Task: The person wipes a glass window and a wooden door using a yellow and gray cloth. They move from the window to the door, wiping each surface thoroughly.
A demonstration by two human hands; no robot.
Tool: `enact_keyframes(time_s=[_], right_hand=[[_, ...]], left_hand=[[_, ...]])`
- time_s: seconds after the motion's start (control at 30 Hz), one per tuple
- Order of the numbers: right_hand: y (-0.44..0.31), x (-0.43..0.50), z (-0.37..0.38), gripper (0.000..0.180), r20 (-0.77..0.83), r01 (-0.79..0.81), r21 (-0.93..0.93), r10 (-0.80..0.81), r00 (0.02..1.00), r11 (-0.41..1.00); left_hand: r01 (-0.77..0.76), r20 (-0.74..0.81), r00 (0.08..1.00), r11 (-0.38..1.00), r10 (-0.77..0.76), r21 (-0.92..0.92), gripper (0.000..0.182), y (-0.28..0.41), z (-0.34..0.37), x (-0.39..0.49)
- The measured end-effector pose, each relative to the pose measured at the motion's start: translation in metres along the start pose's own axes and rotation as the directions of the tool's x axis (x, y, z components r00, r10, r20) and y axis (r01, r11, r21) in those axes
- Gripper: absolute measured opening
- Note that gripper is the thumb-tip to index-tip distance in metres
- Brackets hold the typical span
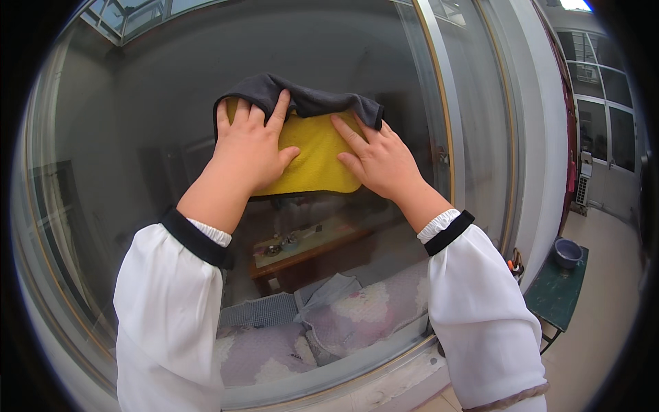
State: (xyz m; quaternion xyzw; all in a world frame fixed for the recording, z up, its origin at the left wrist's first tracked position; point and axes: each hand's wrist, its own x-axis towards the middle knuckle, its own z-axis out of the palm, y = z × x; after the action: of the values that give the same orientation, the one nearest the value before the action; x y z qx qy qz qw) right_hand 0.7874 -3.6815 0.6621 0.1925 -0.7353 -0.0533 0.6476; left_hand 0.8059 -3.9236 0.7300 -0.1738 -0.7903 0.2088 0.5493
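Observation:
A two-sided cloth, yellow with a dark grey back and black edging, lies flat against a large window pane. Its upper edge flops over as a grey fold. My left hand presses the cloth's left part, most fingertips tucked beneath that fold and the index finger on top of it. On the right part, my right hand holds the cloth to the glass with fingers spread, some of them partly covered by the fold. Both wrists have white sleeves with black cuffs.
Behind the glass are a wooden table with small items and patterned cushions. A metal window frame runs up the right side. Lower right, a grey-blue basin stands on a green bench beside the wall.

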Motion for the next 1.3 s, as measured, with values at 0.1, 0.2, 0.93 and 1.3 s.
enact_keyframes(time_s=[0.1, 0.2, 0.93, 1.3], right_hand=[[0.056, -0.004, -0.002, 0.063, 0.002, -0.060, -0.018, 0.060, 0.998, 0.998], [0.101, 0.002, -0.001, 0.063, -0.001, -0.111, -0.028, 0.111, 0.994, 0.993], [0.163, -0.003, 0.004, 0.072, -0.057, -0.235, 0.089, 0.240, 0.969, 0.968], [0.110, -0.120, -0.008, 0.073, 0.135, -0.349, 0.215, 0.326, 0.936, 0.912]], left_hand=[[0.019, 0.012, 1.000, 1.000, -0.019, -0.014, 0.094, 0.043, -0.010, 0.061], [0.045, 0.023, 0.999, 0.998, -0.044, -0.032, 0.096, 0.074, -0.017, 0.108], [-0.100, 0.028, 0.994, 0.994, 0.101, -0.032, 0.097, 0.167, -0.033, 0.270], [-0.345, -0.166, 0.928, 0.938, 0.335, -0.037, 0.086, 0.234, 0.016, 0.171]])
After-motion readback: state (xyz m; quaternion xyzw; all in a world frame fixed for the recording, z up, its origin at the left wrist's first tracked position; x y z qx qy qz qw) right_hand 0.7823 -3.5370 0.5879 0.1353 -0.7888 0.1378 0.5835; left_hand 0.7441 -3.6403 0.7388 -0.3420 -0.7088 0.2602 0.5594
